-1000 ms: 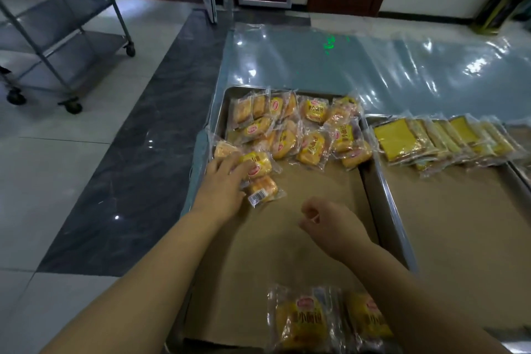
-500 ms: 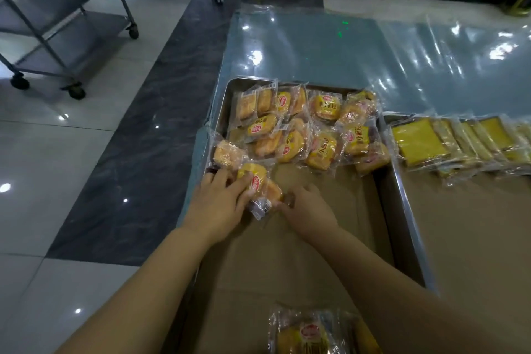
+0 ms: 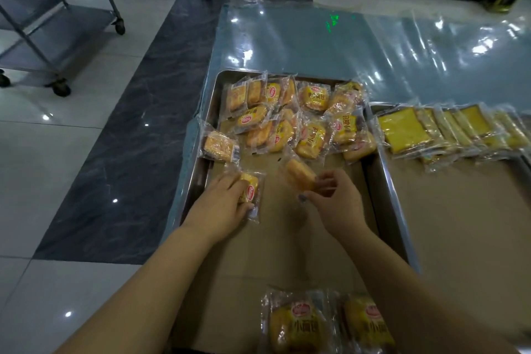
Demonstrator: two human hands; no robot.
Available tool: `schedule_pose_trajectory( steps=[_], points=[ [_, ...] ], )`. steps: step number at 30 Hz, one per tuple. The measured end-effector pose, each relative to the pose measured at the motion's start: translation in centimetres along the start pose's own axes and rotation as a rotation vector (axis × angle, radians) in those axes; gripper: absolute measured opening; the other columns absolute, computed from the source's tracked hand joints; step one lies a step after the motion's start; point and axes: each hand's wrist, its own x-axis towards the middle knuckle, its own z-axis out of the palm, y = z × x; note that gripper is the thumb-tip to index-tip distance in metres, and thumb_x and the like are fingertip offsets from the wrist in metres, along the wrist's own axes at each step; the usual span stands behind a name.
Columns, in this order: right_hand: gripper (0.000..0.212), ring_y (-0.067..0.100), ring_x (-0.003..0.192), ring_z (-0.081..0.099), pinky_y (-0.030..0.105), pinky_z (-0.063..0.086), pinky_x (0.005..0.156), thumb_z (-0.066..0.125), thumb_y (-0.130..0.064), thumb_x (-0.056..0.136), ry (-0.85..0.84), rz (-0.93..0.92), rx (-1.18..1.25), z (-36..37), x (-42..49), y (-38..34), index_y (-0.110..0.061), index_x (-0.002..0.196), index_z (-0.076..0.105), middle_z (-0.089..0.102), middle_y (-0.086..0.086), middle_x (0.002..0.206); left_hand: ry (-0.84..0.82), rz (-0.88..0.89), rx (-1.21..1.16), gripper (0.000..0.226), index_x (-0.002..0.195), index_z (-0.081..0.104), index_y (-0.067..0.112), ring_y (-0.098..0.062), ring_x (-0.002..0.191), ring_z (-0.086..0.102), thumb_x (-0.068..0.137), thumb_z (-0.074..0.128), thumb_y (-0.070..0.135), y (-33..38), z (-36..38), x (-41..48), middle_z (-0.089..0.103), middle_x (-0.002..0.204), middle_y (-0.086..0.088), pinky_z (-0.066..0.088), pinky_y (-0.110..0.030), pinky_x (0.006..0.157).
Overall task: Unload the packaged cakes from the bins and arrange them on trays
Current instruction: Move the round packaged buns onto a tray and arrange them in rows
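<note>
L hand (image 3: 221,205) fingers curl on cake pkt (image 3: 250,190) by tray (image 3: 212,98) left rim; R hand (image 3: 337,205) fingers pinch 2nd pkt (image 3: 298,174); bare liner (image 3: 287,250) nearside.

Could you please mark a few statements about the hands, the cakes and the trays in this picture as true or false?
1. The right hand pinches a wrapped cake over the left tray. True.
2. The left hand is empty. False: it holds a second wrapped cake down on that tray's paper liner.
3. The right tray has flat yellow slices lined along its far end. True.
4. The wheeled rack stands to the right of the trays. False: it stands on the floor at the far left.
</note>
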Motion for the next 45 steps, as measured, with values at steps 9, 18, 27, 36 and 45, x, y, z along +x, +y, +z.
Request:
schedule_pose_trajectory(
  steps=[9, 18, 27, 36, 45],
  points=[
    [0.015, 0.026, 0.096, 0.051, 0.041, 0.046, 0.08, 0.067, -0.01, 0.081, -0.148, -0.593, -0.668, -3.6, -4.2, 2.2, -0.013, 0.095, 0.072, 0.06, 0.006, 0.102, 0.064, -0.139, 0.167, 0.051, 0.123, 0.049, 0.027, -0.023, 0.11, 0.037, 0.085, 0.044, 0.061, 1.6, 1.0, -2.2, 0.045, 0.122, -0.004, 0.038, -0.036, 0.089],
    [0.038, 0.017, 0.107, 0.046, 0.03, 0.042, 0.088, 0.065, -0.03, 0.085, -0.136, -0.411, -0.527, -3.6, -4.5, 3.5, -0.021, 0.122, 0.058, 0.053, 0.0, 0.117, 0.072, -0.165, -0.048, 0.053, 0.125, 0.045, 0.021, -0.017, 0.105, 0.05, 0.084, 0.055, 0.053, 2.6, 1.9, -4.2, 0.045, 0.125, 0.0, 0.045, -0.03, 0.083],
    [0.039, 0.023, 0.123, 0.041, 0.039, 0.04, 0.098, 0.055, -0.026, 0.091, -0.276, -0.372, -0.659, -2.2, -4.7, 3.0, -0.024, 0.13, 0.053, 0.041, -0.001, 0.141, 0.044, -0.316, 0.026, 0.055, 0.121, 0.049, 0.023, -0.026, 0.11, 0.043, 0.082, 0.051, 0.061, 3.2, 1.9, -7.1, 0.04, 0.123, -0.006, 0.042, -0.034, 0.085],
    [0.035, 0.023, 0.119, 0.041, 0.039, 0.042, 0.095, 0.05, -0.03, 0.093, -0.201, -0.318, -0.629, -2.2, -6.8, 3.9, -0.021, 0.127, 0.051, 0.042, 0.002, 0.135, 0.053, -0.072, -0.046, 0.031, 0.123, 0.057, 0.027, -0.022, 0.127, 0.029, 0.091, 0.053, 0.026, 3.4, 2.5, -10.4, 0.042, 0.136, -0.001, 0.035, -0.037, 0.101],
    [0.021, 0.025, 0.116, 0.04, 0.043, 0.039, 0.101, 0.062, -0.035, 0.086, -0.114, -0.196, -0.588, -1.9, -7.1, 4.4, -0.02, 0.099, 0.054, 0.046, 0.007, 0.121, -0.033, -0.122, 0.026, 0.04, 0.13, 0.049, 0.036, -0.022, 0.122, 0.031, 0.091, 0.05, 0.043, 3.7, 2.3, -12.6, 0.043, 0.133, 0.003, 0.038, -0.037, 0.099]
  ],
)
